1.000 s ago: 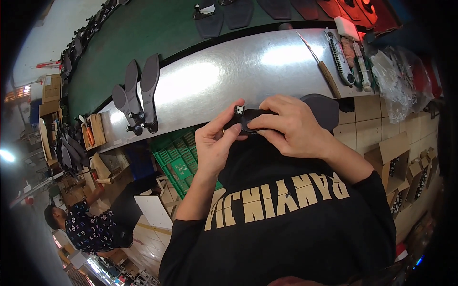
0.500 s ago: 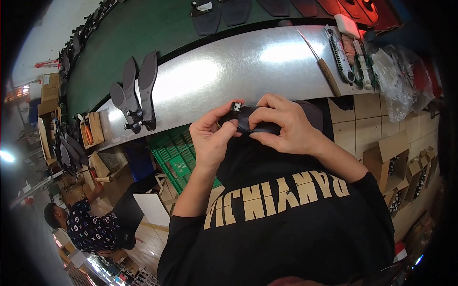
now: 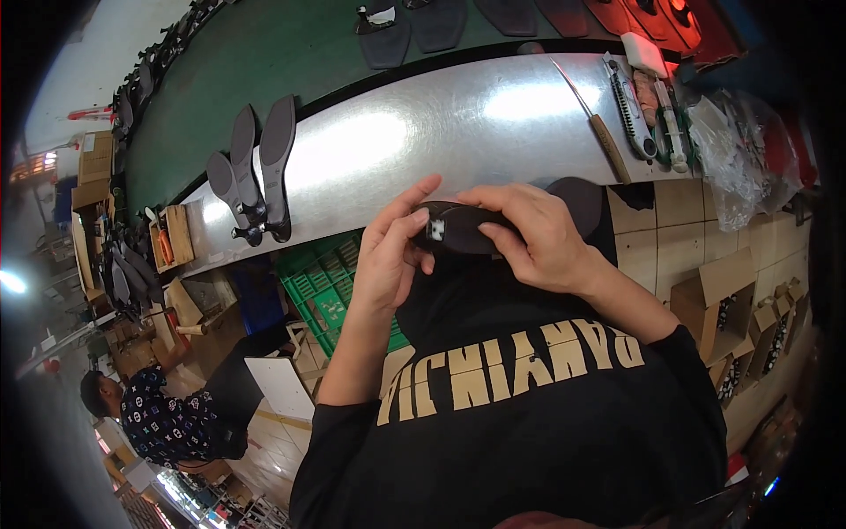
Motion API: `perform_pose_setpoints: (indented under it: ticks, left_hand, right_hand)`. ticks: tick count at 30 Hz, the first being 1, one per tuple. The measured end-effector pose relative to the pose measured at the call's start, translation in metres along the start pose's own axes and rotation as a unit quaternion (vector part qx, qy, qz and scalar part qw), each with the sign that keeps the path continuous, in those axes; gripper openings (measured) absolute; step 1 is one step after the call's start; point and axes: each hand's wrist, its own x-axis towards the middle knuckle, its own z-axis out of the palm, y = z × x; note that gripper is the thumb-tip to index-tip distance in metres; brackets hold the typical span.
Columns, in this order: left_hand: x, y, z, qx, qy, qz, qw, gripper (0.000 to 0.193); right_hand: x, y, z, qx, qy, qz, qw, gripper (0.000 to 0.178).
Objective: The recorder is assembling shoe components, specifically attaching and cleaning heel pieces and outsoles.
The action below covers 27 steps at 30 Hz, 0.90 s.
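Observation:
A dark high-heeled shoe [image 3: 465, 231] lies across my two hands at the near edge of the metal bench, its sole turned up and its broad toe [image 3: 579, 204] reaching out to the right. My left hand [image 3: 385, 251] grips the heel end between thumb and fingers, the index finger stretched upward. Beside the left thumb, a small white patch shows at the heel. My right hand [image 3: 545, 236] wraps around the middle of the shoe, thumb on the sole. Part of the upper is hidden beneath the sole and the fingers.
Several dark heeled shoes [image 3: 277, 159] lie at the bench's left. An awl [image 3: 606, 145], a utility knife [image 3: 632, 115] and a white block [image 3: 644, 55] are at the right. More soles line the green belt [image 3: 326, 44]. Below stands a green crate [image 3: 326, 295]; a person [image 3: 167, 414] sits lower left.
The shoe has been rolled so that its sole faces up. My left index finger has straightened, and my right thumb has moved onto the sole.

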Motion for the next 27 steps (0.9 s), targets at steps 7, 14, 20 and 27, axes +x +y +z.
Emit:
perform_pose_setpoints:
  ticks: [7,14,20,27]
  left_hand:
    - [0.001,-0.007,0.003,0.102,-0.026,-0.032,0.994,0.031]
    - [-0.002,-0.008,0.012,0.176,-0.028,-0.006,0.984,0.022]
    - [-0.002,-0.011,0.011,0.192,-0.017,0.029,0.981,0.017]
    - [-0.009,-0.001,0.01,0.21,-0.044,0.121,0.969,0.015]
  right_hand:
    - [-0.005,-0.001,-0.002,-0.028,-0.005,0.042,0.999,0.018]
    - [-0.009,-0.001,-0.001,-0.04,-0.016,0.066,0.997,0.018]
    - [-0.005,-0.003,-0.003,0.05,-0.001,0.152,0.987,0.014]
    - [0.019,-0.001,-0.022,0.26,-0.135,0.259,0.92,0.013]
